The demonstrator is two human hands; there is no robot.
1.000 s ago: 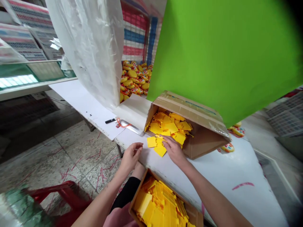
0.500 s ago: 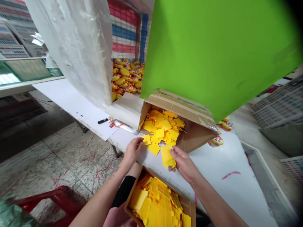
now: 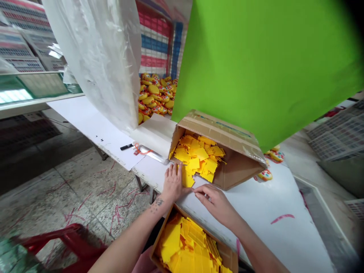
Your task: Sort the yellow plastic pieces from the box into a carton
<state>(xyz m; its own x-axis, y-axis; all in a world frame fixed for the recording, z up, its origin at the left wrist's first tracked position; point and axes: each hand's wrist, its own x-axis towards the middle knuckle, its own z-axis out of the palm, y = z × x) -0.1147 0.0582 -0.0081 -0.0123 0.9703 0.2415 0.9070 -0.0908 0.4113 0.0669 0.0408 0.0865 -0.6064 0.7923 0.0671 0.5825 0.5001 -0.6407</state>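
Note:
My left hand [image 3: 173, 184] lies back up at the table edge, its fingers stretched forward beside loose yellow pieces [image 3: 187, 177]; anything under the palm is hidden. Its thumb reaches toward the fingertips of my right hand [image 3: 213, 201], which are pinched together; what they hold, if anything, is too small to tell. Ahead, a cardboard box [image 3: 224, 128] tipped on its side spills yellow pieces [image 3: 196, 153] from its opening. Below my hands, a second open box [image 3: 229, 253] holds many flat yellow pieces [image 3: 189, 246].
A black marker [image 3: 126, 146] and an orange cord [image 3: 143, 151] lie on the table left of the box. Behind stand a green panel [image 3: 256, 60] and a striped bag [image 3: 155, 43] with yellow items. A red stool [image 3: 71, 242] is lower left.
My left hand has moved forward and right and turned back up, fingers outstretched. My right hand has shifted slightly left; the yellow stack it held no longer shows. The view has shifted slightly.

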